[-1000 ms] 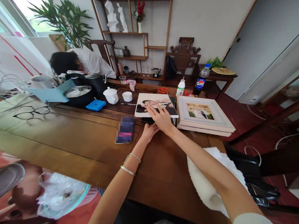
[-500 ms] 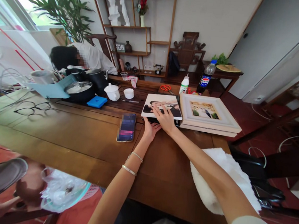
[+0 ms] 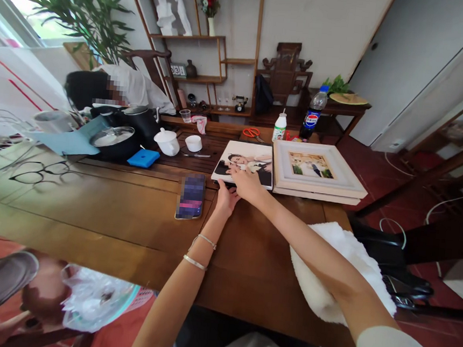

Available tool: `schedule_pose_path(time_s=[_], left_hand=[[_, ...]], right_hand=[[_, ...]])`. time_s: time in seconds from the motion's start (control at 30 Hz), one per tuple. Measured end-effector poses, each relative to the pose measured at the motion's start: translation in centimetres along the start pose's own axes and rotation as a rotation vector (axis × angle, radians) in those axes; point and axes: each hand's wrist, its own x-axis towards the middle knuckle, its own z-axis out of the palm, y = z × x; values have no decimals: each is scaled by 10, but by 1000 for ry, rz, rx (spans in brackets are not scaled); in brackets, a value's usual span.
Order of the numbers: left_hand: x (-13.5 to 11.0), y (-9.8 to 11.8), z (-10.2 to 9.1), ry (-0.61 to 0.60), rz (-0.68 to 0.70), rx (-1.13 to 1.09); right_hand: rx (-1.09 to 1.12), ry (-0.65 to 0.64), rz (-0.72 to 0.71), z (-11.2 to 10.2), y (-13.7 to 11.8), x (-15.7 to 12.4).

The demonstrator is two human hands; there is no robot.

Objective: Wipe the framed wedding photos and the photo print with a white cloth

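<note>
A white-edged photo panel (image 3: 222, 157) with a picture of two people lies on the wooden table. My left hand (image 3: 227, 197) is at its near edge, thumb up against the edge and fingers tucked below; it is closed on the panel. Across the front part of the picture rests my right hand (image 3: 248, 183), its fingers apart and slightly bent on the surface. What lies beneath the panel is mostly hidden. Close on the right is a white picture frame (image 3: 342, 175) with a wedding photo. A phone (image 3: 191, 197) lies left of my left hand.
Orange-handled scissors (image 3: 251, 132), a white bottle (image 3: 280, 128) and a cola bottle (image 3: 313, 113) stand or lie behind. Leftward are a lidded cup (image 3: 166, 142), a blue box (image 3: 143, 158) and glasses (image 3: 45, 172). A white towel (image 3: 328, 274) is near my right forearm. Another person (image 3: 142, 87) leans over at the far left.
The panel's near edge has come lower and nearer to me, covering the dark thing under it. My right hand has drawn back toward that edge with fingers more bent. The view has shifted slightly.
</note>
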Motion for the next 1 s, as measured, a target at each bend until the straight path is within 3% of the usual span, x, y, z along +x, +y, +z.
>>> schedule_pose_path(time_s=[0.13, 0.23, 0.33, 0.43, 0.57, 0.73, 0.9, 1.0], left_hand=[[3, 2, -1, 7, -44, -13], [3, 3, -1, -22, -57, -26], [2, 5, 0, 0, -77, -47], [2, 6, 1, 20, -85, -62], [4, 7, 0, 9, -82, -62], [3, 10, -2, -15, -99, -51], [-1, 22, -9, -36, -136, 35], [-2, 32, -18, -117, -220, 140]], right_hand=[[79, -63, -72, -25, 13, -5], [128, -30, -89, -55, 42, -21], [172, 115, 21, -87, 90, -51], [165, 305, 244, -103, 146, -95], [91, 401, 555, -94, 204, -150], [288, 370, 941, -64, 229, -176], [408, 449, 977, -42, 228, -180], [470, 493, 950, -35, 228, -182]])
